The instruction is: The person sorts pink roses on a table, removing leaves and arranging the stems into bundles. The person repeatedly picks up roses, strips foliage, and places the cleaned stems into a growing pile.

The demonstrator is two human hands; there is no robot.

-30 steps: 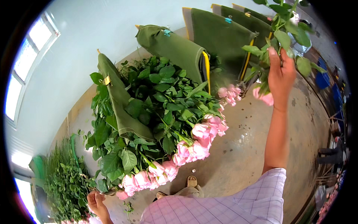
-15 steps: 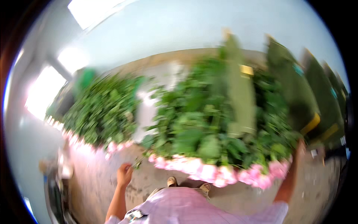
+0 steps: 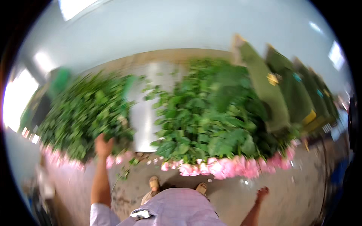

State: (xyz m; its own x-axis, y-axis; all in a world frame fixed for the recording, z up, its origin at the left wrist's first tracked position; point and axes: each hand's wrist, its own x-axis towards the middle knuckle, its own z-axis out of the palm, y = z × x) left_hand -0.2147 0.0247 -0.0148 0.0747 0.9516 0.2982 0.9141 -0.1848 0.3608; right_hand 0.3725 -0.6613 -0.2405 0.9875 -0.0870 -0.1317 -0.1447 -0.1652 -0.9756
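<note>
My left hand [image 3: 102, 146] reaches to the front edge of the left heap of leafy rose stems [image 3: 81, 109]. Its thumb stands apart and its fingertips are partly lost among the leaves. A loose green sprig [image 3: 124, 172] is beside the left forearm, away from the fingers. Low on the right, my right hand [image 3: 263, 193] hangs over the floor, short of the pink rose heads [image 3: 226, 167]. Its fingers are small and blurred, with nothing visible in them. Those heads line the near edge of the larger right heap of leafy stems [image 3: 203, 116].
A bare metal strip [image 3: 145, 128] of the table divides the heaps. Several olive-green panels [image 3: 264, 86] with yellow and teal tags lean in a row at the right. Fallen petals and bits lie on the floor [image 3: 298, 180] around my sandals [image 3: 154, 183].
My left hand has let go of the sprig and moved up to the left heap. My right hand has drawn back from the panels. The nearest panel now leans further right; the view has shifted.
</note>
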